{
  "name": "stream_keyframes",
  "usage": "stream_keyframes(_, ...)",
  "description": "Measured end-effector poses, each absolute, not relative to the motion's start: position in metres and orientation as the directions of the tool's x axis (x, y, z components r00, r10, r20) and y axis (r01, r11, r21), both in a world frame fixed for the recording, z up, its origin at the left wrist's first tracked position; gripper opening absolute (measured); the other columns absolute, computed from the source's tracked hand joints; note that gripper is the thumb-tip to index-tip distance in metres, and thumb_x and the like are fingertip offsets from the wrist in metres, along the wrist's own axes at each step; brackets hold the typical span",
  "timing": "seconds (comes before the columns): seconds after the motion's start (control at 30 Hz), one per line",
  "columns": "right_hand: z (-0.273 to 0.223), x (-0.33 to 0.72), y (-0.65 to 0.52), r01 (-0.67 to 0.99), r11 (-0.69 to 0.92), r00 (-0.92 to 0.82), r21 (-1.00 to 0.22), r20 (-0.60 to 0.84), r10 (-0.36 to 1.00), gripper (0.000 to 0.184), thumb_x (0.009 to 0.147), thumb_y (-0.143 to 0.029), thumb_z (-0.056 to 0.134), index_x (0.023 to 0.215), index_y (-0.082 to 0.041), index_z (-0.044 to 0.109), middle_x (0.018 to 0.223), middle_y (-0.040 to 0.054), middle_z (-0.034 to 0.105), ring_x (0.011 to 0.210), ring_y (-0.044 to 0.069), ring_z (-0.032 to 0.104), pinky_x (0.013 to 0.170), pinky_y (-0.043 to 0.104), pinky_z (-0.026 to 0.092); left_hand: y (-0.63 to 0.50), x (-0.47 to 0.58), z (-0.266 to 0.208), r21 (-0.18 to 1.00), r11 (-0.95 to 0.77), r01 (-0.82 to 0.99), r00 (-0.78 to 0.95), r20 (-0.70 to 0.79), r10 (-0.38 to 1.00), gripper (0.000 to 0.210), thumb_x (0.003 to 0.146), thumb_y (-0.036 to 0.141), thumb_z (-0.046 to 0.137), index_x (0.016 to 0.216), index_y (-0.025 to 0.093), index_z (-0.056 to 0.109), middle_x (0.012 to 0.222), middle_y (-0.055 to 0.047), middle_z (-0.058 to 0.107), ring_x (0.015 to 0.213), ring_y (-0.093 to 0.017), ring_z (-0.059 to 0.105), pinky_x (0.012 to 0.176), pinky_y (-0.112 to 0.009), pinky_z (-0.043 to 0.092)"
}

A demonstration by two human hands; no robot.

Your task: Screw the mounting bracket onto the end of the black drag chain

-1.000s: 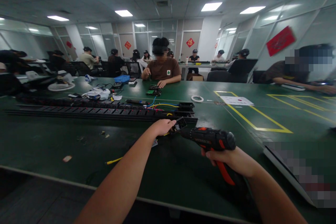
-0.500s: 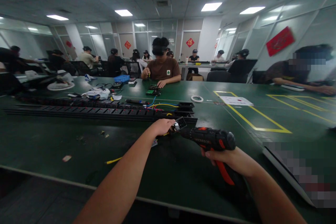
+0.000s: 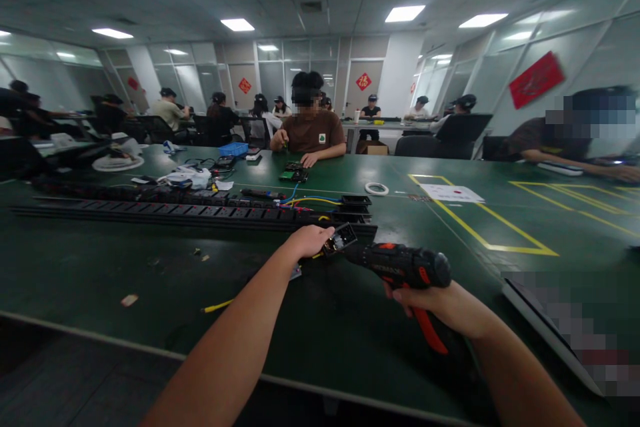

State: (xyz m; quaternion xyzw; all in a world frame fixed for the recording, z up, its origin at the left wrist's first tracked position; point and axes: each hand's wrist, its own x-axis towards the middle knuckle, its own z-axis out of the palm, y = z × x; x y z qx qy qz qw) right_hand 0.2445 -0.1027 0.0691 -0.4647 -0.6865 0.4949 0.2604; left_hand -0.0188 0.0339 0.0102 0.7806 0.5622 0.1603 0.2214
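Note:
My left hand is closed on a small black box-shaped part, whose open frame faces right. Yellow wire shows beneath that part. In my right hand is a black and orange cordless drill, gripped by its handle and pointing left. The drill's front end is right beside the black part; whether its tip touches, I cannot tell. Just behind my left hand lies a long black power strip with a row of outlets. Blue and yellow wires run to black end pieces at its right.
Across the green table a person handles a circuit board. A white tape roll and a paper sheet lie beyond the drill. At the right sits a flat device, partly blurred out. A blue basket stands farther back.
Both hands keep their hold on the black part and the drill, with almost no movement. The whole view has shifted very slightly.

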Motion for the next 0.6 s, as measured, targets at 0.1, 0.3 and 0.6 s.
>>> stream_keyframes(0.1,0.071,0.243,-0.104,0.395,0.079,-0.427,-0.915,-0.107,0.898,0.024,0.071,-0.039,0.069,0.083,-0.018,0.066,0.069,-0.0003,0.059,0.060,0.015,0.055,0.058,0.027,0.045,0.033,-0.019,0.011,0.538,-0.274,0.797,0.325,0.000,0.946,0.070,0.089,0.068,0.022,0.096,0.021,0.073,0.108,-0.010,0.071,0.102,-0.026,0.063,0.086,-0.030,0.044)
stream_keyframes(0.3,0.064,0.247,-0.102,0.419,0.076,-0.426,-0.905,-0.122,0.896,0.023,0.075,-0.037,0.067,0.087,-0.017,0.063,0.070,0.0004,0.059,0.062,0.015,0.054,0.057,0.026,0.044,0.031,-0.019,0.012,0.564,-0.272,0.780,0.334,-0.008,0.942,0.069,0.090,0.067,0.023,0.099,0.020,0.073,0.111,-0.010,0.070,0.104,-0.026,0.063,0.087,-0.030,0.044)
stream_keyframes(0.6,0.061,0.247,-0.101,0.418,0.078,-0.437,-0.905,-0.125,0.891,0.021,0.075,-0.035,0.068,0.084,-0.017,0.062,0.068,0.0003,0.058,0.063,0.016,0.054,0.058,0.027,0.044,0.032,-0.018,0.012,0.565,-0.271,0.779,0.336,-0.011,0.942,0.068,0.090,0.066,0.023,0.103,0.020,0.071,0.114,-0.009,0.069,0.104,-0.026,0.062,0.086,-0.030,0.044)
